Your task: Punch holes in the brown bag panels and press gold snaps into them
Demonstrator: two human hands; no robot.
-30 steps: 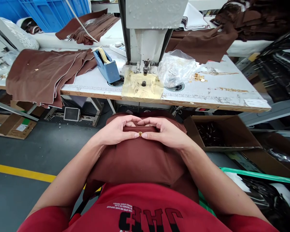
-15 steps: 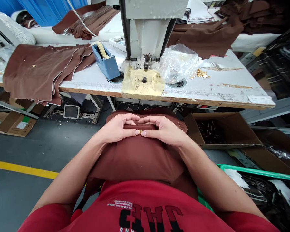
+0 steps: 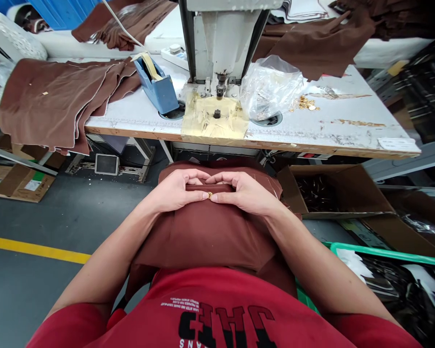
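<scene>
A folded brown fabric piece [image 3: 206,232] lies on my lap below the table edge. My left hand [image 3: 176,192] and my right hand [image 3: 244,195] both grip its folded top edge, fingers curled over it and thumbs meeting at the middle. Between the thumb tips sits a small gold snap button [image 3: 210,195] on the fabric. In front of me stands the grey press machine [image 3: 224,43], its post over a small black die [image 3: 216,114] on a taped yellowish patch of the table.
The white worktable [image 3: 333,130] holds a stack of brown fabric pieces [image 3: 54,101] at left, a blue tape dispenser [image 3: 155,87], a clear plastic bag [image 3: 271,92] and loose gold buttons [image 3: 306,103]. A cardboard box [image 3: 333,193] and a green crate [image 3: 384,256] sit at right on the floor.
The view has tilted slightly, so the table appears higher in frame. My hands stay on the fabric edge with the button between the thumbs.
</scene>
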